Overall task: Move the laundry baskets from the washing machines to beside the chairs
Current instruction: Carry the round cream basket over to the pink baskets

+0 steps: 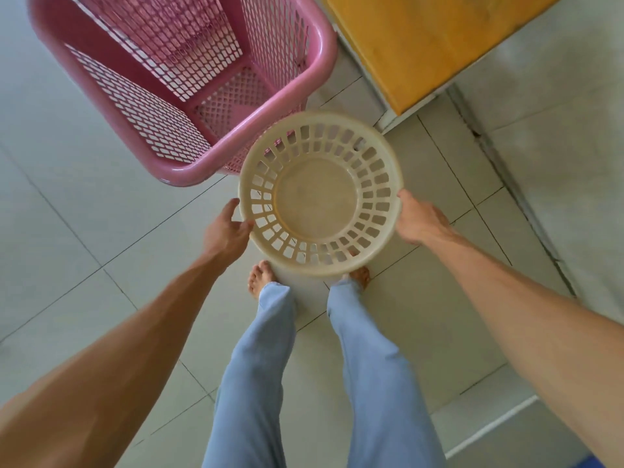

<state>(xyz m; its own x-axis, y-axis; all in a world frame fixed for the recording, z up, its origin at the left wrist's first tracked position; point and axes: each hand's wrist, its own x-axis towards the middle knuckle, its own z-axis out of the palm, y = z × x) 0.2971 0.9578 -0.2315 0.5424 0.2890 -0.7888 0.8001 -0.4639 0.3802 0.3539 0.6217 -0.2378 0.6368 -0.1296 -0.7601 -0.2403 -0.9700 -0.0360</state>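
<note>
We hold the round cream basket [320, 194] between our two hands, above the tiled floor [84, 231] and just ahead of our bare feet [258, 276]. Our left hand [226, 231] meets its rim on the near left side, thumb lying up along the outside of the rim and the fingers [244, 226] curled in against the wall just below it; the hand looks closed on the rim, though the fingertips are hidden. Our right hand [420, 221] clasps the rim on the right side, its fingers wrapped over the edge and out of sight under it. The basket sits level, mouth up, and empty: a shallow bowl with a smooth rolled rim, two rings of rectangular slots in its wall, and a plain solid bottom with a faint stained ring. Its far left edge overlaps the near corner of the pink basket [189, 86] in our view; we cannot tell whether they touch. That one is tall, rectangular, mesh-walled and also empty, standing on the floor. To the right of it a yellow-topped surface [435, 42] with a white edge reaches in from the upper right. Our pale blue trousers [263, 366] fill the lower middle.
</note>
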